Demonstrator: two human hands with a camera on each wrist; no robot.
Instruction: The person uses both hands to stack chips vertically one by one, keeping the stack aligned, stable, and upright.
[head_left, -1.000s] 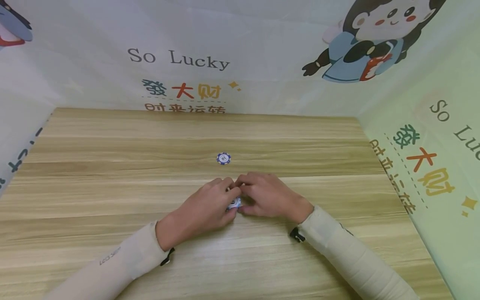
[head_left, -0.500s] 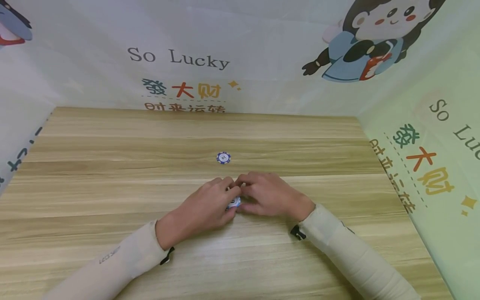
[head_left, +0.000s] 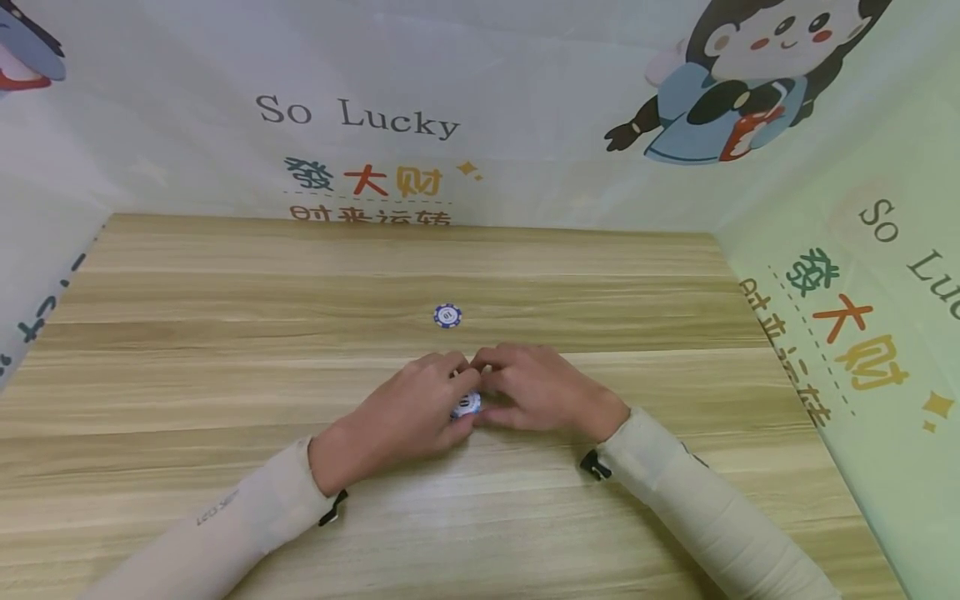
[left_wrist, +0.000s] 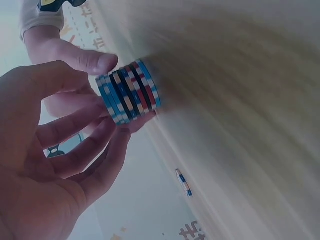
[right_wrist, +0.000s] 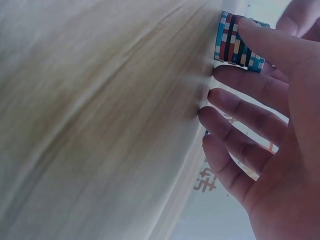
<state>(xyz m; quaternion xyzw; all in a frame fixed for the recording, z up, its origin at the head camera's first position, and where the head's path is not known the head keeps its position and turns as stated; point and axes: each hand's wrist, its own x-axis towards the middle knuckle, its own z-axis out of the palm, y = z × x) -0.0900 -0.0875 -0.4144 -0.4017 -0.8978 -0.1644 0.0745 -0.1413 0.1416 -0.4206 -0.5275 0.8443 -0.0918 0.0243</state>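
A stack of poker chips [left_wrist: 129, 94] stands on the table, its edges banded in light blue, black, red and white. My left hand [head_left: 401, 408] has its thumb and curled fingers around the upper chips; the fingertips [left_wrist: 123, 131] touch the stack's rim in the left wrist view. From the other side my right hand [head_left: 543, 390] grips the stack between thumb [right_wrist: 260, 37] and index finger, its other fingers spread near the table. Between the hands, part of the light-blue top chip [head_left: 467, 404] shows in the head view; the fingers cover the rest.
A single blue-and-white poker chip [head_left: 447, 316] lies flat on the wooden table [head_left: 225, 333], beyond the hands. Printed cloth walls [head_left: 525, 192] border the table at the back, left and right.
The visible top chip has shifted slightly to the left, along with my left hand. The right hand and the lone chip have stayed nearly still.
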